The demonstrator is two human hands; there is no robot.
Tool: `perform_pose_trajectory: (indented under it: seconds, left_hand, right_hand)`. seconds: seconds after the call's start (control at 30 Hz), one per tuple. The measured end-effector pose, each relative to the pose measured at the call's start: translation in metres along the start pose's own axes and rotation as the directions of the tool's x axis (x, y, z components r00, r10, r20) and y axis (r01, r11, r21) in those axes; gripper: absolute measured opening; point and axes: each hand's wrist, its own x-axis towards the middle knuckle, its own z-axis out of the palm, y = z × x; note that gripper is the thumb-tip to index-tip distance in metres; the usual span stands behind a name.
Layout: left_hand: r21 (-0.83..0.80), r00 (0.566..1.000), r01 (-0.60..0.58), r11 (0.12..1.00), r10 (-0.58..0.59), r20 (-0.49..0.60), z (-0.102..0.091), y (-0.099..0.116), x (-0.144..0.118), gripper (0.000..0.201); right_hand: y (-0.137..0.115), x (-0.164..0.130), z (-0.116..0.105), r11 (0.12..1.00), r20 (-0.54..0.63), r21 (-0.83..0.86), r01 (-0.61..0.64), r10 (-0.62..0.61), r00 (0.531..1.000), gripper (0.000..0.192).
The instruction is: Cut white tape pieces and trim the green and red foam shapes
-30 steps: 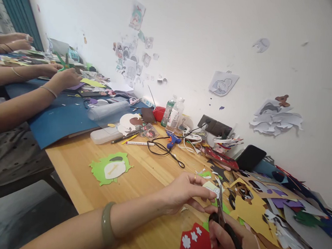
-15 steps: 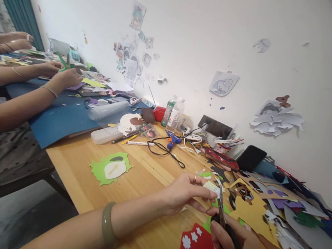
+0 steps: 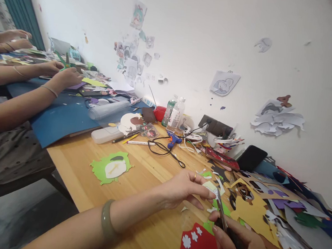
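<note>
The left hand [image 3: 185,189] pinches a small pale paper piece [image 3: 210,186] between thumb and fingertips, so those fingers are shut tight on it. A gold ring sits on 1 finger and a green bangle [image 3: 106,219] is on that wrist. The right hand [image 3: 241,245] is wrapped around the black handles of the scissors [image 3: 223,220], fingers closed on them. The blades look nearly together, with the tips right at the edge of the paper piece.

The paper piece is held just above the wooden table [image 3: 149,177], near the front right. It looks like the cutting is partway done: tiny white and green snips lie on the table just below it, but the piece is not put down yet. How much edge is left to trim is too small to tell.

The scissors' long line runs from the right hand up and away, tips pointing toward the wall and a little left. A red sheet with white flowers [image 3: 201,247] lies under the hands. A green frog-like cutout [image 3: 110,168] lies further left.
</note>
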Motion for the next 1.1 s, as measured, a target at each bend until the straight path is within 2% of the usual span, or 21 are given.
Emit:
perform_pose_trajectory:
  seconds: [0.27, 0.47, 0.6, 0.73, 0.83, 0.97, 1.03, 1.1]
  left_hand:
    - [0.058, 1.000, 0.027, 0.998, -0.027, -0.002, -0.001, 0.005, -0.001, 0.016]
    - [0.063, 1.000, 0.005, 0.998, -0.003, -0.028, 0.000, 0.003, -0.001, 0.020]
    - [0.081, 0.999, -0.008, 0.997, 0.011, -0.036, 0.000, 0.000, 0.000, 0.021]
    - [0.088, 0.999, 0.019, 0.996, -0.015, -0.047, 0.000, -0.001, 0.001, 0.022]
    - [0.092, 0.998, 0.024, 0.995, -0.019, -0.052, 0.000, -0.001, 0.001, 0.024]
    - [0.100, 0.998, 0.028, 0.995, -0.023, -0.050, 0.000, 0.000, 0.001, 0.024]
    - [0.102, 0.999, 0.032, 0.994, -0.027, -0.044, -0.001, 0.000, 0.001, 0.024]
    - [0.105, 0.999, 0.032, 0.994, -0.028, -0.034, -0.001, 0.000, 0.002, 0.024]
  right_hand:
    - [0.001, 0.000, -0.006, 0.998, 0.112, -0.066, 0.018, -0.010, 0.994, 0.021]
    - [0.006, 0.001, -0.006, 0.997, 0.070, -0.077, 0.007, -0.002, 0.998, 0.023]
    - [0.003, 0.000, -0.004, 0.999, 0.079, 0.028, -0.044, 0.042, 0.996, 0.021]
    - [-0.003, 0.000, 0.000, 0.989, 0.160, 0.144, 0.022, -0.045, 0.986, 0.026]
    - [-0.003, 0.000, 0.003, 0.987, 0.136, 0.156, 0.041, -0.062, 0.989, 0.029]
    - [-0.003, -0.003, 0.005, 0.990, 0.004, 0.133, 0.050, -0.051, 0.999, 0.016]
    - [-0.004, -0.005, 0.004, 0.994, -0.048, 0.097, 0.048, -0.043, 0.998, 0.017]
    - [-0.004, -0.005, 0.002, 0.997, -0.026, 0.069, 0.032, -0.030, 0.999, 0.016]
